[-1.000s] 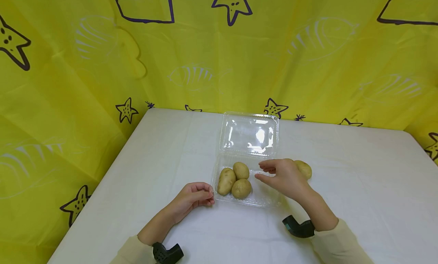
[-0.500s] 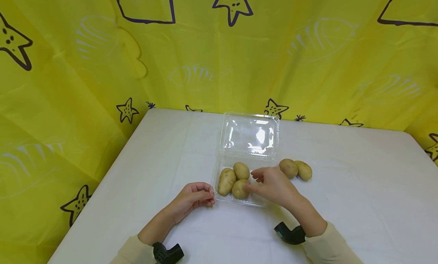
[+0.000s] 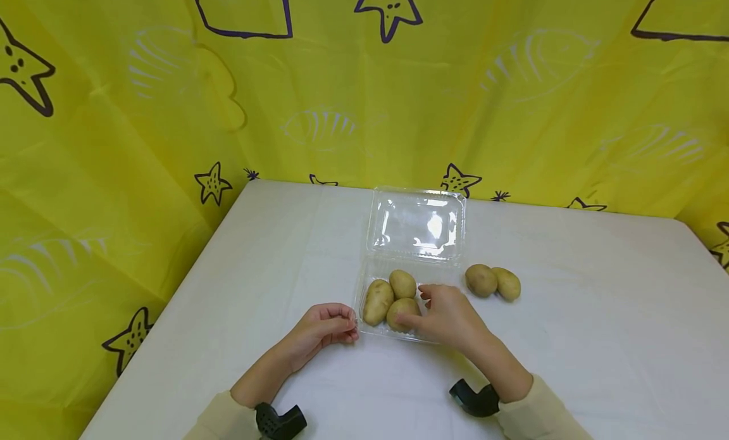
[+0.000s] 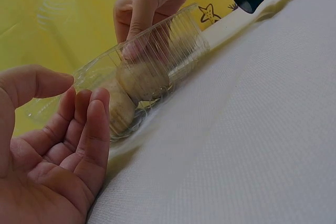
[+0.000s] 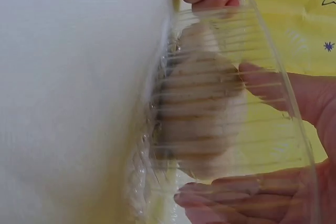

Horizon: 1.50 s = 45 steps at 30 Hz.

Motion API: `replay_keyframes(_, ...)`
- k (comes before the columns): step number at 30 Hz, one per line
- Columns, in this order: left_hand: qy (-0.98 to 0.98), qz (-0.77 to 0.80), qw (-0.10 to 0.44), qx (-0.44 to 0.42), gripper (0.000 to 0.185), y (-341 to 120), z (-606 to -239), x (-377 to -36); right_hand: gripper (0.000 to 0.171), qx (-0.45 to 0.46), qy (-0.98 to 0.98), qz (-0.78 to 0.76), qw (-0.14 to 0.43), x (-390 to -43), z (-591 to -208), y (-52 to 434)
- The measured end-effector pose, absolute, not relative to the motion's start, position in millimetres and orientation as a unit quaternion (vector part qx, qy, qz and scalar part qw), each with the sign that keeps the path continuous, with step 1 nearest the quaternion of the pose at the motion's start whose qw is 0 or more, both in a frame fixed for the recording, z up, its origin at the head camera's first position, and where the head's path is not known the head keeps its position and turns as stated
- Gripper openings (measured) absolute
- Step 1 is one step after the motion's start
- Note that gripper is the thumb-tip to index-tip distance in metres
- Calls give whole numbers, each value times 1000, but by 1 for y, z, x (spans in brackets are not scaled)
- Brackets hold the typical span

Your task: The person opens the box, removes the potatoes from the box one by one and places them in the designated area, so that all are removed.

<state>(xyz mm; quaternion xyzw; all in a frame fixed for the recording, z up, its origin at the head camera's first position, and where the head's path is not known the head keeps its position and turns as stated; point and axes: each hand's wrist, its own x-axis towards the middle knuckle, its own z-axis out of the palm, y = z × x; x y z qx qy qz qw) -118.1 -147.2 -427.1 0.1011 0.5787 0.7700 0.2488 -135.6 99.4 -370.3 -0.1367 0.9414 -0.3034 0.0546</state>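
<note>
A clear plastic clamshell box lies open on the white table, its lid [image 3: 418, 225] folded back behind the ribbed tray [image 3: 440, 275]. Three potatoes lie in the tray's left half: a long one [image 3: 377, 301], a rear one [image 3: 402, 283] and a front one [image 3: 401, 310]. My right hand [image 3: 450, 316] reaches into the tray, thumb and fingers on either side of the front potato [image 5: 202, 114]. My left hand [image 3: 324, 326] rests on the table with its fingers loosely curled against the tray's left front corner [image 4: 157, 56], holding nothing.
Two more potatoes [image 3: 481, 280] [image 3: 507, 283] lie side by side on the table just right of the box. A yellow cloth printed with stars and fish [image 3: 171, 111] hangs behind the table and along its left side. The table's left edge [image 3: 171, 313] runs close to my left arm.
My right hand moved left and down from above the tray's right half to the front potato, uncovering the second loose potato on the table. My left hand stayed put.
</note>
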Motion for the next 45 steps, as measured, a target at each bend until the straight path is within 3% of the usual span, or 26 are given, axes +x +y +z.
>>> replay_keyframes(4, 579, 769, 248, 105, 4, -146, -426, -119, 43, -141, 938, -312, 60, -135, -373, 97)
replay_keyframes(19, 578, 770, 249, 103, 5, -147, -423, -119, 47, -122, 941, -311, 52, -132, -374, 92)
replay_keyframes(45, 578, 771, 247, 106, 5, -147, -427, -118, 34, -114, 938, -321, 65, -132, -375, 91)
